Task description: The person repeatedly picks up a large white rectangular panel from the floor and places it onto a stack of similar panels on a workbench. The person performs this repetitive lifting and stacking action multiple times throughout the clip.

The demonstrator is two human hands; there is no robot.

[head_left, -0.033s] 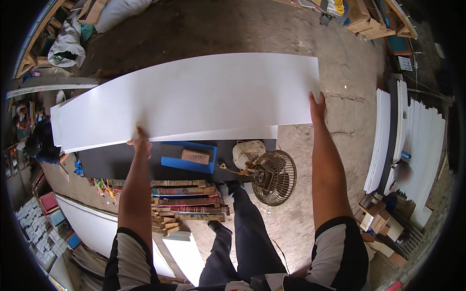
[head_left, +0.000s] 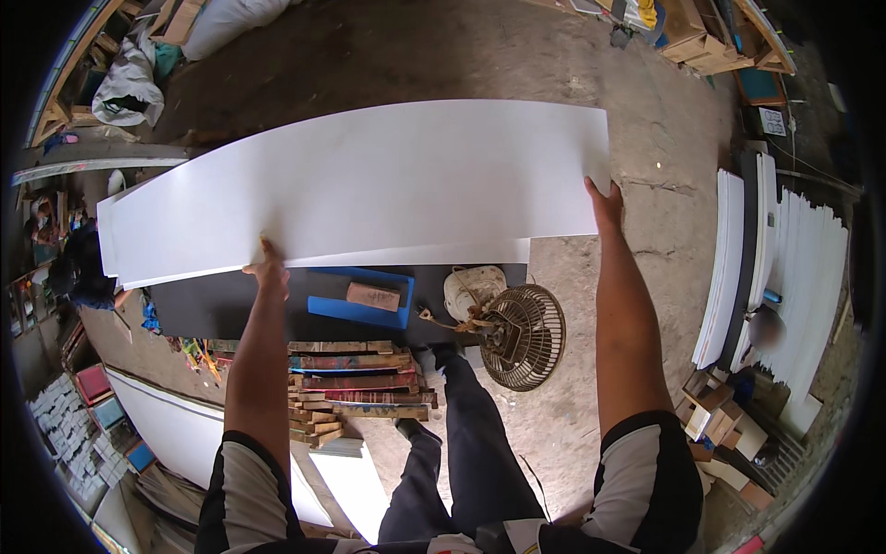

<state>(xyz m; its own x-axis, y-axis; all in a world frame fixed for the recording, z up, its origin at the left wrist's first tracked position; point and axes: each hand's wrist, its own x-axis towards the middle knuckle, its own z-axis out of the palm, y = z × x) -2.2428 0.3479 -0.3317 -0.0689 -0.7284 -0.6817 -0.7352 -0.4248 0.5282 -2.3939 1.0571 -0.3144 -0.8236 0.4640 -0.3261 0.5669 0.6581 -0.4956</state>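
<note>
A long white board (head_left: 360, 189) is held level above the dark counter (head_left: 231, 309). The left hand (head_left: 268, 270) is closed on its near edge; the right hand (head_left: 604, 203) is clamped on its right end. The unsupported left end could sag and be tipped onto the fan (head_left: 521, 337).

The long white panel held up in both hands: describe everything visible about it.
The white panel is a long, thin, flat sheet, plain and smooth, without marks. It is held roughly level above the ground, its length running left to right. The left hand grips its near long edge; the right hand holds the right end by the near corner. A second thin white layer shows along the near edge beneath it.
</note>
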